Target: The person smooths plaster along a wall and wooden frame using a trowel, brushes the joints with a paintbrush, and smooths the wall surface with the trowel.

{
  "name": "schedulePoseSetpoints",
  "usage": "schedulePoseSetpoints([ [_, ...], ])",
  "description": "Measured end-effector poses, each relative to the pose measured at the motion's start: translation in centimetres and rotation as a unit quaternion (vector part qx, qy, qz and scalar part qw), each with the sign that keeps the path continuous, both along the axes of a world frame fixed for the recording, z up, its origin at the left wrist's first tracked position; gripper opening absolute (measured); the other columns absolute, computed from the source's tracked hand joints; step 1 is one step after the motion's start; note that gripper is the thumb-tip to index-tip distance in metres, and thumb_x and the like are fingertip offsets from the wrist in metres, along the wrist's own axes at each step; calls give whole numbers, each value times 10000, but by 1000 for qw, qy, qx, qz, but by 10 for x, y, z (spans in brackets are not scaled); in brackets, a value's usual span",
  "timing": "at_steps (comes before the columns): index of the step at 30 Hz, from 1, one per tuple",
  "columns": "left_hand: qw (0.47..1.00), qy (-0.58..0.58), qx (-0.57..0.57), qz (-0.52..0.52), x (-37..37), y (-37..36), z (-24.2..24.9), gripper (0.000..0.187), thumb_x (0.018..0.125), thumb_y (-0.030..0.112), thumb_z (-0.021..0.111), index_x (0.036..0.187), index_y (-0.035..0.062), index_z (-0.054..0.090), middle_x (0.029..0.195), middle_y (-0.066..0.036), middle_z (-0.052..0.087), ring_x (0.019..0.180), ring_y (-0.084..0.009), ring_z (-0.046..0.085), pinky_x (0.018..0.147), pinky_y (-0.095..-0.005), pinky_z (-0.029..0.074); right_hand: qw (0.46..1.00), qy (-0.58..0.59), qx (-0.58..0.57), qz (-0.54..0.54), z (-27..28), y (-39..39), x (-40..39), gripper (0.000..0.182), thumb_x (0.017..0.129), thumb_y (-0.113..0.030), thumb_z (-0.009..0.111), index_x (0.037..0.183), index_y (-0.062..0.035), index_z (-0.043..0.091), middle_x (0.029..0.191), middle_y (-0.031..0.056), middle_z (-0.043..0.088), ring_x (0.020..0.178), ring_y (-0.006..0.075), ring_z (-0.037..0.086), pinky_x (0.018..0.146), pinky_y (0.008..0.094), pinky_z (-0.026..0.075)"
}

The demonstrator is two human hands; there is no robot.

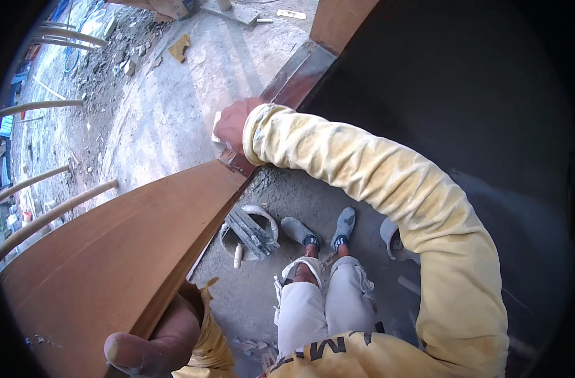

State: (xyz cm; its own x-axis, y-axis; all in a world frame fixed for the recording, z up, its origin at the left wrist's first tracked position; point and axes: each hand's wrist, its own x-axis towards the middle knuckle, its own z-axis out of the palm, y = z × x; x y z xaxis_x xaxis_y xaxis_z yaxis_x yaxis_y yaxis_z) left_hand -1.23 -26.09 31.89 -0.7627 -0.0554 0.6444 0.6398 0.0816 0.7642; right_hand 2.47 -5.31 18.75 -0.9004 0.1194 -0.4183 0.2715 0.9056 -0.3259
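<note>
My right hand, in a yellow sleeve, reaches across the upper middle. Its fingers are closed around a small pale block-like object, partly hidden by the hand. The hand is at the reddish-grey strip where it meets the narrow end of a large brown panel. At the lower left, my left hand grips the panel's near edge, its thumb stretched out and its other fingers mostly hidden.
Below the panel, a bucket holds grey strips beside my feet. Another bucket stands to the right. A dark surface fills the upper right. Beyond the panel are curved poles, rubble and dusty ground.
</note>
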Motion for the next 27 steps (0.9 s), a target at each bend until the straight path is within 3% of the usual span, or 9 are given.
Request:
schedulePoseSetpoints([
  [3,1000,-16,-9,19,0,-1,-2,374,885,315,584,1149,51,572,1030,-137,608,851,-165,665,734,-310,586,998,-15,52,-29,-13,19,30,207,822,-163,579,975,-104,704,999,130,687,966,314,661,818,410,537],
  [8,999,-12,-21,24,-2,-9,-2,513,835,390,615,1130,-25,552,1015,-162,598,843,-192,660,733,-334,573,962,-71,211,-159,-17,136,48,214,818,-133,577,983,-83,705,996,156,687,964,317,663,827,414,537],
  [11,999,-18,-16,20,4,-5,0,602,805,435,634,1118,-71,540,1006,-177,592,838,-209,657,733,-348,565,943,-59,226,-238,-26,141,35,221,808,-127,597,995,-70,701,977,169,690,970,323,662,842,414,533],
  [14,998,-52,23,33,12,9,4,569,810,419,647,1099,-62,550,994,-181,582,820,-227,644,741,-327,560,920,-15,230,-316,-58,116,27,253,855,-111,555,1085,-62,647,1119,154,619,941,334,661,811,416,541],
  [16,999,-47,15,18,3,-3,0,566,810,419,647,1088,-65,556,992,-182,586,822,-220,640,744,-325,555,957,122,83,-250,-82,97,42,268,928,-160,494,1171,-148,608,1104,138,584,991,346,640,796,462,540],
  [18,999,-45,6,8,0,-11,-4,562,810,419,647,1078,-68,562,989,-184,590,824,-213,635,747,-322,550,925,203,33,-318,-69,55,63,278,921,-134,475,1179,-180,568,1038,161,573,940,369,636,797,476,523],
  [21,996,-74,9,40,-7,-25,-13,529,820,400,646,1034,-80,584,977,-184,603,821,-208,633,747,-322,548,829,274,126,-471,-61,36,108,222,871,-68,505,1067,-127,590,933,158,566,808,389,629,722,481,519],
  [23,936,275,-208,72,-29,-51,-32,488,839,383,642,993,-79,608,950,-178,614,803,-198,634,740,-307,550,792,245,164,-535,-81,50,130,197,853,-63,519,1024,-107,607,911,175,570,798,406,620,744,496,504],
  [27,981,153,-92,73,4,9,-2,539,857,455,610,1113,-18,574,937,-210,621,782,-246,638,714,-345,567,809,194,126,-540,-98,59,102,105,841,-87,546,896,-51,627,919,194,580,820,408,626,767,473,509],
])
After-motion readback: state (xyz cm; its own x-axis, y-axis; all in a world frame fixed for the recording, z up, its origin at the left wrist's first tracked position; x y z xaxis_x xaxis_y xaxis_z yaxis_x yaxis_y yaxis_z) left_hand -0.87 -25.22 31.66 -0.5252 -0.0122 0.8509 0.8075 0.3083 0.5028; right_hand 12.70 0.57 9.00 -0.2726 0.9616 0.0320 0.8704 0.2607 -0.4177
